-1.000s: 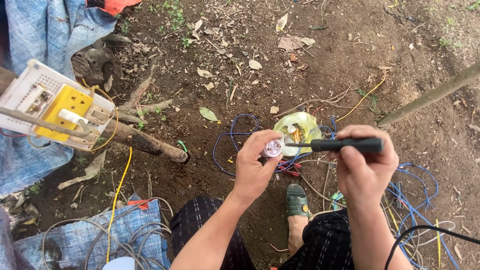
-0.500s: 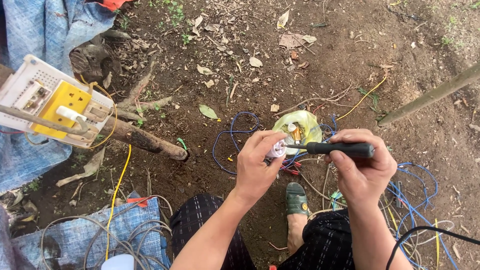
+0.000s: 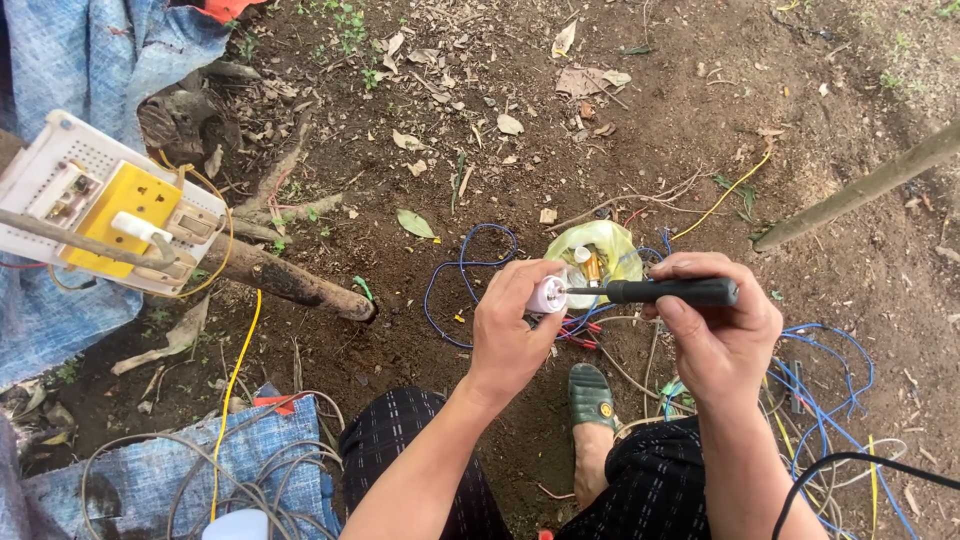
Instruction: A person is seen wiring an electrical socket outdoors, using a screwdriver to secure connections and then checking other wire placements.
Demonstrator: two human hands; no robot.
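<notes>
Grip, left hand: closed round small white fitting, pinched at fingertips, open end turned toward the tool.
Grip, right hand: wrapped round black-handled screwdriver, held level so tip meets fitting.
Fitting's place: raised above blue wires and yellow bag on dirt.
Left of scene: white-and-yellow box, well apart.

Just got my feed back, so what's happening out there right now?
A person sits on bare dirt. The left hand grips a small white fitting, and the right hand holds a black-handled screwdriver with its tip at the fitting. Blue wires lie around; a white and yellow switch board sits at the left.
</notes>
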